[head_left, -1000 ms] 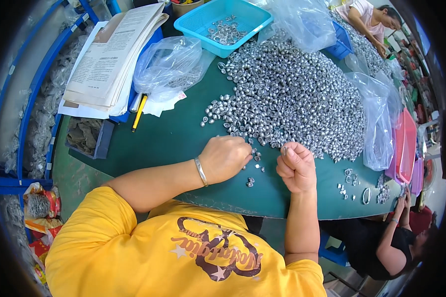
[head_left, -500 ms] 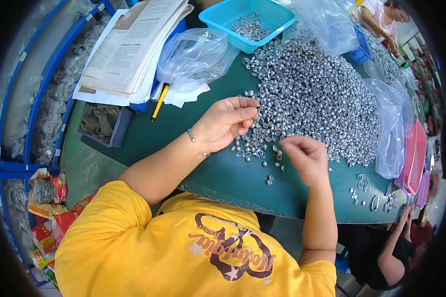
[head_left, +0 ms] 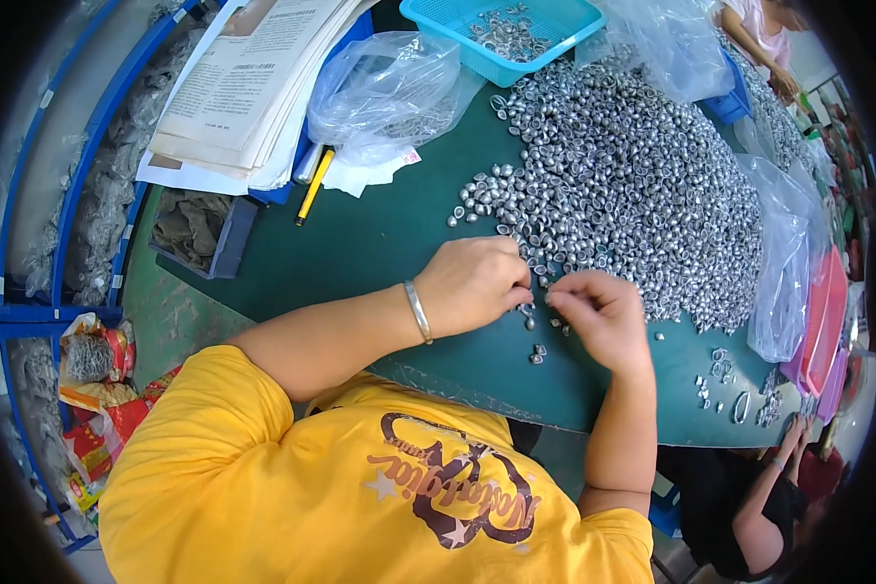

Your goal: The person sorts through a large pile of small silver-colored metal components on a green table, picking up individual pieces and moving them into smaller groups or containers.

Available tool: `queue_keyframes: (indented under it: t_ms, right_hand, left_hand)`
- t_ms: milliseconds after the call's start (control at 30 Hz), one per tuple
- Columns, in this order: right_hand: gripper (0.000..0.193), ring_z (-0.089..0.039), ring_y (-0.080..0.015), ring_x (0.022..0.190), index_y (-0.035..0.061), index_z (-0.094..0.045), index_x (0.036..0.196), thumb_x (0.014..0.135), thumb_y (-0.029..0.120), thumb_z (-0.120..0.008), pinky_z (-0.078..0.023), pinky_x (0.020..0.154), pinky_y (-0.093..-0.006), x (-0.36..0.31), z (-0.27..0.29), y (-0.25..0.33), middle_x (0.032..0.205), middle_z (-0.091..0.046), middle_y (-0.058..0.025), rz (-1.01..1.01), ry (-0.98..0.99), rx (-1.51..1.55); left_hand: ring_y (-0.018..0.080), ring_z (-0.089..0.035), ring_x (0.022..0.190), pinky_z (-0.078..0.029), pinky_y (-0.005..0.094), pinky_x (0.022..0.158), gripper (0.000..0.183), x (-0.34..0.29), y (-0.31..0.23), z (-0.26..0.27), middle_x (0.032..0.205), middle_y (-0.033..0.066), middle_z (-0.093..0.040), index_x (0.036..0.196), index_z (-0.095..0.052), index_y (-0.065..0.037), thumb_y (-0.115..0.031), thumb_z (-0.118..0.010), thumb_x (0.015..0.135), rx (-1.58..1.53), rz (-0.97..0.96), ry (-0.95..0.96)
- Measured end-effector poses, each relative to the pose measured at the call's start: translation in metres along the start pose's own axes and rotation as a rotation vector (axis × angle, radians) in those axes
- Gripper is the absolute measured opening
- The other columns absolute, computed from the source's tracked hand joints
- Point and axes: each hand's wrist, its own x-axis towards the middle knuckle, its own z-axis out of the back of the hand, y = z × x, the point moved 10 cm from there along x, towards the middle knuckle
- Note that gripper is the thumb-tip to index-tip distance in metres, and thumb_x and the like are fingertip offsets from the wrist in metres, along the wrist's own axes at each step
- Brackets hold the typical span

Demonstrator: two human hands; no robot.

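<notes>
A broad heap of small silvery metal pieces (head_left: 642,185), rounded and hollow like little cups, covers the green table. At its near edge my left hand (head_left: 472,289), with a metal bangle at the wrist, has thumb and fingers pinched together. Just to the right, my right hand (head_left: 602,313) is also closed in a pinch, its fingertips a short gap from the left ones. Whatever sits between the fingertips is too small or hidden to make out. A few loose metal pieces (head_left: 537,354) lie on the tabletop below the hands.
A blue basket (head_left: 516,70) with more pieces stands at the back. Clear plastic bags (head_left: 389,92) flank the heap. Papers (head_left: 234,107), a yellow pen (head_left: 315,185) and a grey bin (head_left: 226,243) are at left. Red tray (head_left: 821,310) and co-workers are at right.
My left hand has moved down and right, turning knuckles up, and now sits close to my right hand. Pieces at the heap's left edge show where it was. The view has shifted slightly.
</notes>
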Motion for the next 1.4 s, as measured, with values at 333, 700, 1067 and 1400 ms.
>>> queue_keyframes:
  t_ms: [333,700,1067,1400]
  right_hand:
    - [0.006,-0.051,-0.0106,0.049,0.0007,-0.061,0.080,0.075,-0.001,-0.058,-0.036,0.042,-0.0218,-0.001,0.002,0.002,0.057,-0.053,-0.0028,0.009,-0.085,0.301]
    - [0.002,-0.057,-0.0274,0.057,0.0084,-0.061,0.074,0.072,0.009,-0.061,-0.046,0.050,-0.0367,-0.006,-0.046,0.052,0.066,-0.057,-0.0076,0.430,-0.101,-0.480]
    - [0.002,-0.044,-0.0082,0.045,-0.0012,-0.057,0.076,0.076,0.000,-0.056,-0.033,0.040,-0.0192,0.002,0.002,-0.011,0.063,-0.055,-0.0049,-0.060,0.000,0.787]
    - [0.014,-0.059,-0.0232,0.056,0.0057,-0.063,0.091,0.079,0.008,-0.055,-0.047,0.050,-0.0342,0.002,-0.009,0.048,0.065,-0.060,-0.0086,0.437,-0.266,-0.468]
  left_hand:
    - [0.0080,-0.051,0.056,-0.040,0.0194,0.049,0.012,0.006,0.052,0.000,0.067,0.0008,-0.055,0.083,-0.057,-0.003,-0.014,-0.060,0.082,-1.244,0.466,-0.002]
    - [0.0085,-0.049,0.056,-0.037,0.0163,0.045,0.015,-0.010,0.045,0.015,0.075,0.0037,-0.049,0.084,-0.046,-0.004,0.001,-0.058,0.077,-1.201,0.460,0.049]
    - [0.0208,-0.053,0.060,-0.043,0.0298,0.053,0.011,-0.023,0.005,0.014,0.068,0.0066,-0.050,0.072,-0.061,-0.005,-0.011,-0.069,0.068,-0.025,0.000,0.122]
    - [0.0119,-0.049,0.060,-0.039,0.0202,0.050,0.022,-0.026,0.054,0.001,0.077,0.0064,-0.052,0.097,-0.053,-0.003,-0.001,-0.056,0.076,-1.847,0.669,-0.134]
